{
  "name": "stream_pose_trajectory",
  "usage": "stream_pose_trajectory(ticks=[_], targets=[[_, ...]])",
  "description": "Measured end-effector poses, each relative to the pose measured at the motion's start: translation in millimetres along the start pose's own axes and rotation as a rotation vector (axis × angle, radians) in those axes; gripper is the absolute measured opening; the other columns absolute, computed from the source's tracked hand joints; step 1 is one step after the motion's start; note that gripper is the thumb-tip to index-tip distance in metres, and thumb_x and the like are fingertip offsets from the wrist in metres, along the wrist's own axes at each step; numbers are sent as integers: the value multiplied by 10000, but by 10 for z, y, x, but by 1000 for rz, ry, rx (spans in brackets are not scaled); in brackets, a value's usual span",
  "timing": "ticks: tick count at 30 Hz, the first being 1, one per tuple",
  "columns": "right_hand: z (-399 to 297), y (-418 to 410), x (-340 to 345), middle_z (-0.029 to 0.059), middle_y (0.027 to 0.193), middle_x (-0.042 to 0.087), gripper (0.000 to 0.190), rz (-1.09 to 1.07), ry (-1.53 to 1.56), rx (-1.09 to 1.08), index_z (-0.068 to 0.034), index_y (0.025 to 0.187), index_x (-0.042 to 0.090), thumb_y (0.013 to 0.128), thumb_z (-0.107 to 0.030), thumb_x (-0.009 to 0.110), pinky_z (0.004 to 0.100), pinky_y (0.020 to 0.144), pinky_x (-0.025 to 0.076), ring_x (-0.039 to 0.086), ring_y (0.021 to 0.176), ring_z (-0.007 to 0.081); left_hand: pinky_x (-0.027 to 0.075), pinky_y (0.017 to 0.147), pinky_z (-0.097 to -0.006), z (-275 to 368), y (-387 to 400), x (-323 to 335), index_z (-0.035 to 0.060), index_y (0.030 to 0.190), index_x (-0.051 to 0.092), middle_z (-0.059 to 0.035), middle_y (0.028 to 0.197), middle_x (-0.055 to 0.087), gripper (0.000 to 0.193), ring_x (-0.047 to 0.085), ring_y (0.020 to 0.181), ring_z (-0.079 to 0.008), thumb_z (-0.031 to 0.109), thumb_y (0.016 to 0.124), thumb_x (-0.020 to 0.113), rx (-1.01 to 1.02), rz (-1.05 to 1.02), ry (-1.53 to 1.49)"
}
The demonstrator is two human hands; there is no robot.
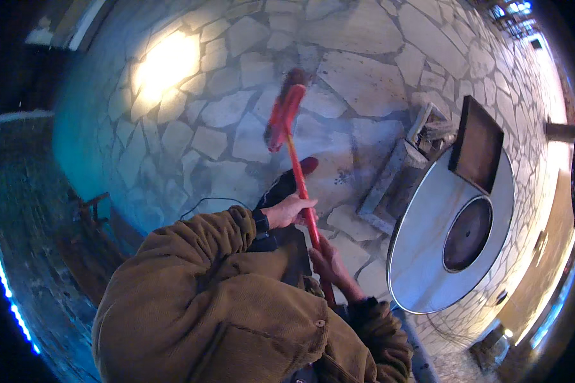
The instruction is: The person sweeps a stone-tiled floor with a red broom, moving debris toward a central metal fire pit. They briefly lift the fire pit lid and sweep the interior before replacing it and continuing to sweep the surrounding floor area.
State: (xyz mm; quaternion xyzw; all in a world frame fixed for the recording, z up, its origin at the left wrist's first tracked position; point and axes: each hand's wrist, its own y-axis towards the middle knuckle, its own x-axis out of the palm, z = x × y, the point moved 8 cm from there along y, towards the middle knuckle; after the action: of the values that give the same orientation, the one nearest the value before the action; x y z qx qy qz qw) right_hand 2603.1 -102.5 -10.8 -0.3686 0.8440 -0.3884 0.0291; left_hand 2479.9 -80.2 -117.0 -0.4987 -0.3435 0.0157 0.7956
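Observation:
A red broom [286,115] with dark bristles, blurred, is held out over the stone paving. My left hand [287,210] is closed around the middle of its red handle [298,167]. Lower on the same handle, nearer my body, my right hand [329,262] grips it. Beyond the left hand a dark shoe with a red toe [309,165] shows on the paving, partly behind the handle. Both arms wear brown jacket sleeves, and a dark band is on the left wrist.
To the right stands a round table with a pale top [421,249], a dark disc at its centre and a dark rectangular tray [479,143] at its edge. Beside it are a stone block structure [381,186] and firewood [438,131]. A thin cable [211,198] lies at left.

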Motion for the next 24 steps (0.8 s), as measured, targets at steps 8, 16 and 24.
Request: stream_pose_trajectory(ticks=[8,16,24], targets=[[-317,-395,892,97,1404,258,768,-669,-110,296,-123,1419,83,850,-155,599,341,1057,215,257,1276,183,490,584,-319,530,-373,-2791,41,731,490,-86,663,545,233,564,614,-203,225,874,498,475,580,-430],[-1063,193,1304,-2,810,519,392,-393,-520,408,-76,1302,407,926,-171,463,213,533,404,451,620,60,428,501,-286,478,-958,-3799,98,674,427,-32,576,405,166,416,473,-141,135,825,485,544,700,-625],[-1987,1221,2307,123,1271,387,800,20,-50,-450,-42,1339,280,765,-459,650,393,987,324,407,1183,261,421,540,-286,1200,-1043,-3981,108,710,412,-10,588,418,210,439,514,-135,213,865,505,579,509,-707]])
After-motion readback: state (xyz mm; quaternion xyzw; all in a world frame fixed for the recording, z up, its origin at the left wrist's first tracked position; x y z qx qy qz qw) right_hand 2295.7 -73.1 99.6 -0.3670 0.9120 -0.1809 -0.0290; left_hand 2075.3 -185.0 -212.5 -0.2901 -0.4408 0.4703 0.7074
